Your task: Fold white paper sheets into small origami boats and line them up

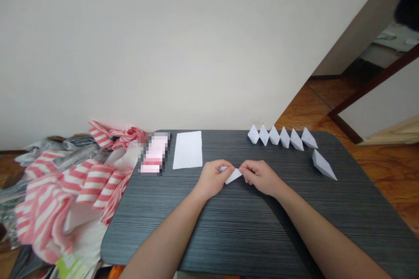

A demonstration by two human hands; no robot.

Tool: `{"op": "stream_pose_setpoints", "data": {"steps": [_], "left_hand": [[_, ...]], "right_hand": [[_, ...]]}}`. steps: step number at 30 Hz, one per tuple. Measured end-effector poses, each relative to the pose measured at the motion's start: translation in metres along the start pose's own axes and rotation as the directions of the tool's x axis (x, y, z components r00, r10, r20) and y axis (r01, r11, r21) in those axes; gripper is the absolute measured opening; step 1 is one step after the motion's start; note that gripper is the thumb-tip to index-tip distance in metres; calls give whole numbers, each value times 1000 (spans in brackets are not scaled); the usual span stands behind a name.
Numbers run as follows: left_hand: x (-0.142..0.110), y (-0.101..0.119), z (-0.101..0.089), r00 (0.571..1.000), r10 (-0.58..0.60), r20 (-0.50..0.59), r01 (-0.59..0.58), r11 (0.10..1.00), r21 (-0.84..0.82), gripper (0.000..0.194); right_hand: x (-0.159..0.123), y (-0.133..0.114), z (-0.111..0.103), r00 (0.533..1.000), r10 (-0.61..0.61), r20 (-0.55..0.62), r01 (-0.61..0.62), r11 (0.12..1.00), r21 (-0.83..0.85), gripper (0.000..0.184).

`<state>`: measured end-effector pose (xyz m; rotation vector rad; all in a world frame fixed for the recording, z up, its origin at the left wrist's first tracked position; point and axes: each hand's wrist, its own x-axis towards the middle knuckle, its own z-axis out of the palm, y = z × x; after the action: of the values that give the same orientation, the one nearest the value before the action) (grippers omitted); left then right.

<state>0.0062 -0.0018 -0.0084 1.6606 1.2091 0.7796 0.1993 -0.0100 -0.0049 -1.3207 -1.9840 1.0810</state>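
A small folded piece of white paper [233,176] is held between my two hands above the middle of the dark table. My left hand [214,177] pinches its left end between thumb and fingers. At the opposite end, the fingertips of my right hand [260,176] are closed on a corner. Part of the paper is covered by my fingers. To the left of my left hand lies a flat white sheet of paper [188,150]. Several folded white paper boats [274,135] stand in a row at the back right, and another paper boat [322,165] sits apart, nearer the right edge.
The dark wood-grain table [248,235] has rounded corners and its back edge meets a pale wall [183,52]. A pixelated, blurred-out object [153,152] lies at the back left. Red-and-white striped cloth [52,200] is heaped beyond the left edge. Wooden floor [304,104] shows on the right.
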Motion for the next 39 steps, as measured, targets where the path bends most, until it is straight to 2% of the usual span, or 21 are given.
{"op": "stream_pose_setpoints", "data": {"steps": [8, 19, 31, 34, 39], "left_hand": [[1, 0, -2, 1000, -2, -23, 2, 1000, -7, 26], [0, 4, -1, 998, 1, 56, 3, 998, -57, 27], [1, 0, -2, 1000, 9, -24, -10, 999, -46, 25], [1, -3, -2, 998, -20, -51, 13, 991, -134, 25], [2, -9, 1, 997, -80, -9, 72, 943, -326, 26]], "right_hand": [[-2, -1, -4, 999, 38, -3, -38, 999, -1, 25], [0, 0, -2, 1000, -12, -3, 11, 999, -52, 26], [-2, 0, -5, 999, 39, -21, -39, 999, 14, 23], [-2, 1, -5, 997, 51, -55, -48, 998, 51, 24], [-3, 3, -6, 993, 91, -81, -79, 986, 146, 25]]}}
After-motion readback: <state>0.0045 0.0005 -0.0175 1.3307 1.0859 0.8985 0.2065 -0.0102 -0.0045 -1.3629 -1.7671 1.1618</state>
